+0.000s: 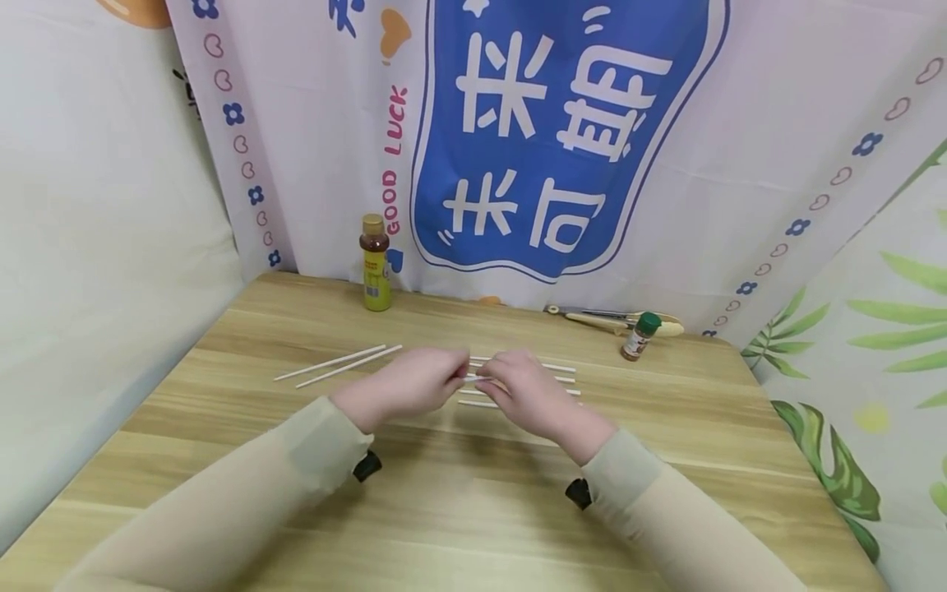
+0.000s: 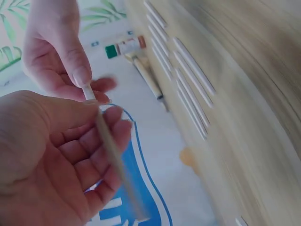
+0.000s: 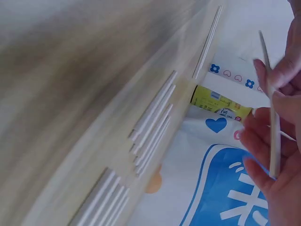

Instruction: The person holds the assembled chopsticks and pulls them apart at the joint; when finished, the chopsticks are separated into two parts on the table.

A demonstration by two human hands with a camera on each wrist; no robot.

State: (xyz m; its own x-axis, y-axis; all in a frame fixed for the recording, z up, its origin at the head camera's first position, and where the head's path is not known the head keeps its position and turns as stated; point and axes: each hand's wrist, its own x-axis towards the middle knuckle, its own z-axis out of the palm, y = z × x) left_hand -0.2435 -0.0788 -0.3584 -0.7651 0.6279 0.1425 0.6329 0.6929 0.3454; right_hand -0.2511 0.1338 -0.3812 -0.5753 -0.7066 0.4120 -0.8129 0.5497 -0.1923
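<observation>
Going from the left, we see two thin, straight white sticks [image 1: 336, 362] lying nearly parallel, nearer to us than the tall bottle with a gold cap and yellow-green label [image 1: 376, 279]. That bottle stands upright by the printed white-and-blue cloth [image 1: 503, 156], we think to keep it out of the hands' way.

To the bottle's right and nearer to us, the left hand [image 1: 414, 382] pinches a single slender pale stick [image 3: 275, 141] between thumb and fingers, its other fingers loosely spread. The right hand [image 1: 528, 395], farther right of the bottle, pinches the same stick close beside the left; we take this two-handed grasp as a way to steady and turn so light a piece.

Under and beside the hands, right of the bottle, several more white sticks [image 1: 560, 367] lie side by side on the wooden table [image 1: 459, 526], seemingly spaced for easy picking up. Farthest right of the bottle, we find a slim cream-and-metal tool [image 1: 602, 321] near the cloth and a small green-capped jar [image 1: 635, 344], probably set aside.
</observation>
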